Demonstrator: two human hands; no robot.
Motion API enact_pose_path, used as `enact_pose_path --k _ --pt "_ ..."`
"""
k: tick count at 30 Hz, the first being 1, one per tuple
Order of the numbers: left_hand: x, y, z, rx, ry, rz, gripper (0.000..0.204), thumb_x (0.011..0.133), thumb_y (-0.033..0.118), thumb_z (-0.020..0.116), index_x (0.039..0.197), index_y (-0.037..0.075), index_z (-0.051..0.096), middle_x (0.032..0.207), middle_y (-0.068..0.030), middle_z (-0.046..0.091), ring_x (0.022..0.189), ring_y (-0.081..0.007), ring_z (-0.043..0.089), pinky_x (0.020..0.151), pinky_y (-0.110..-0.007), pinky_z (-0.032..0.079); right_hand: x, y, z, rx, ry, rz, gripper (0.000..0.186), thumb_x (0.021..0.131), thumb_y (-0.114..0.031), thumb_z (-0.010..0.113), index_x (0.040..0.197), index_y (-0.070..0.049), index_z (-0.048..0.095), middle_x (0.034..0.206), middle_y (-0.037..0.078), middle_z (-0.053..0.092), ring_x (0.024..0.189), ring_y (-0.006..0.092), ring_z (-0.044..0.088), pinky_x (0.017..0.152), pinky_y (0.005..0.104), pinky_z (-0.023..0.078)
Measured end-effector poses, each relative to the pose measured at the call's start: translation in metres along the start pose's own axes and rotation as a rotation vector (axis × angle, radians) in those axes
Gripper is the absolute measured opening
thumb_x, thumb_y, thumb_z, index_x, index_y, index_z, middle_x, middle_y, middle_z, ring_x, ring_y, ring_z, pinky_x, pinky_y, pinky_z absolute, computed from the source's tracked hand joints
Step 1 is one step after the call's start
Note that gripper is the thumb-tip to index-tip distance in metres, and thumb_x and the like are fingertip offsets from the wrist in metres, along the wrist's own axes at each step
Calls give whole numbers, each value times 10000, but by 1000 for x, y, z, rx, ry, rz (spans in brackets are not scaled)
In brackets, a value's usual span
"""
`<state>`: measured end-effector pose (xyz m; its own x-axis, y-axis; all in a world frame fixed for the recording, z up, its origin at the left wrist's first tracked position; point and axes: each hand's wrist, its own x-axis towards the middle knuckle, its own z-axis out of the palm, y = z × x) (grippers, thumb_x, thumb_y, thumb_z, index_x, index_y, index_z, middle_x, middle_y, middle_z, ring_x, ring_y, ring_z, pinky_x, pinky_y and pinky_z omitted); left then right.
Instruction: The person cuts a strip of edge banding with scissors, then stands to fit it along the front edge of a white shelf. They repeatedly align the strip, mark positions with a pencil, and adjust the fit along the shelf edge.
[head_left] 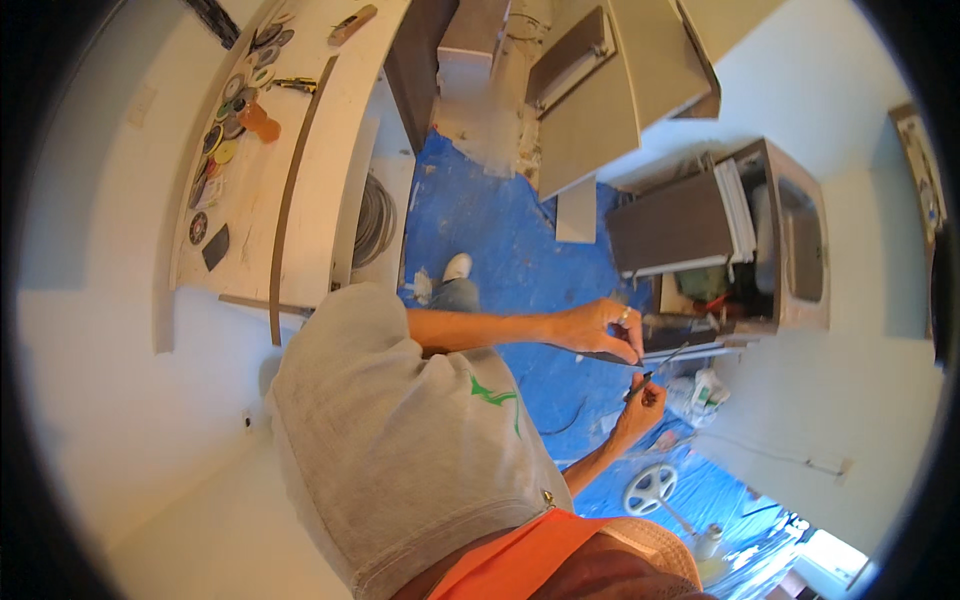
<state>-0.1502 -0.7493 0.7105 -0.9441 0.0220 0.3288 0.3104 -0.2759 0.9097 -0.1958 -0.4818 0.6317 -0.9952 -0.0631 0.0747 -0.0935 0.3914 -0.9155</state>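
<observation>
My left hand (598, 328) reaches in from the left, thumb and forefinger pinched together. In that pinch is one end of a thin dark strip (597, 355), which runs back beneath the hand. Just below it, my right hand (645, 396) is closed around a slim dark-handled tool (640, 384); its exact kind is too small to make out. The two hands are close together above the blue floor sheet (480, 215), near an open cabinet.
A pale workbench (330, 150) on the left carries sanding discs (235, 88), an orange bottle (259, 122) and a long brown strip (299, 180). Cabinet panels (590, 110) lean at the back. On the right stands a sink cabinet (785, 240), with a white bag (700, 395) nearby.
</observation>
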Motion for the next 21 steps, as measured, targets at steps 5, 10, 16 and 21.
enact_pose_path --k 5,10,16,21 --pt "-2 48 -136 37 40 66 89 840 48 820 917 40 775 917 -59 728 862 -148 673 767 -303 518 72 -70 174 2 -226 -236 227 887 -113 793 845 -37 583 756 -8 532 682 93 474 609 278 423" --pt "-25 111 -244 -8 115 79 130 811 -10 823 902 58 759 909 -70 726 867 -163 675 784 -307 532 118 -145 374 41 -605 -205 213 865 -120 782 876 -16 597 735 14 567 695 100 511 623 280 451" --pt "-51 159 -323 91 301 212 179 782 -36 839 893 53 732 910 -66 723 855 -185 673 772 -315 527 127 -262 598 -104 -1002 -647 323 807 -262 836 889 -33 625 733 113 633 668 249 586 635 392 479" --pt "-54 171 -372 270 496 239 171 788 -29 833 902 61 741 908 -53 715 840 -177 669 768 -317 519 92 -324 753 -114 -1398 -1275 366 811 -365 784 940 -72 609 812 158 680 820 370 681 710 495 514"
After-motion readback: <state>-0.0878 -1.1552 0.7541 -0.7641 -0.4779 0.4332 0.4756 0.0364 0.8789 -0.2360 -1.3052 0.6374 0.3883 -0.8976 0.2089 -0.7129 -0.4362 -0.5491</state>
